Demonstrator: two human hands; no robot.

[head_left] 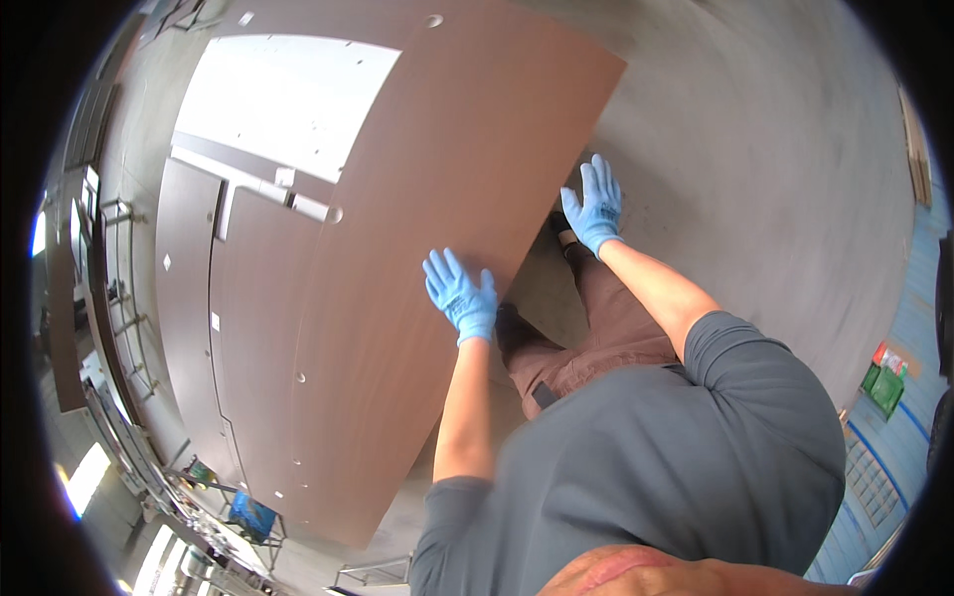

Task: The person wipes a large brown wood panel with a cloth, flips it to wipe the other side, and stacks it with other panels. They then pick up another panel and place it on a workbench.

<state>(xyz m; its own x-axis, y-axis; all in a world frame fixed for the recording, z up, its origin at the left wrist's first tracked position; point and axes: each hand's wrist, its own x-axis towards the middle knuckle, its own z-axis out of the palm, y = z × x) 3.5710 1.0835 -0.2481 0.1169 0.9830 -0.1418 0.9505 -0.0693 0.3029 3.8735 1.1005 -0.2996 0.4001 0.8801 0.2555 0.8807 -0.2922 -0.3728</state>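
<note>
A large brown board point(388, 328) with small round holes stretches across the left and middle of the view. Over its near side is my left hand point(462, 295), in a light blue glove, fingers spread; whether the palm touches the surface I cannot tell. My right hand point(597, 206), gloved alike, hovers just past the board's right edge above the grey floor, its fingers stretched out and holding nothing. A white rectangular panel point(288, 99) shows at the board's far left part, beside narrow white strips and smaller brown panels point(187, 228).
Metal frames point(121, 288) stand along the left side, with stacked boards near them. A blue object point(252, 517) sits at lower left. Grey floor point(765, 149) spreads to the right, where a green packet point(882, 387) lies near a blue surface point(899, 328).
</note>
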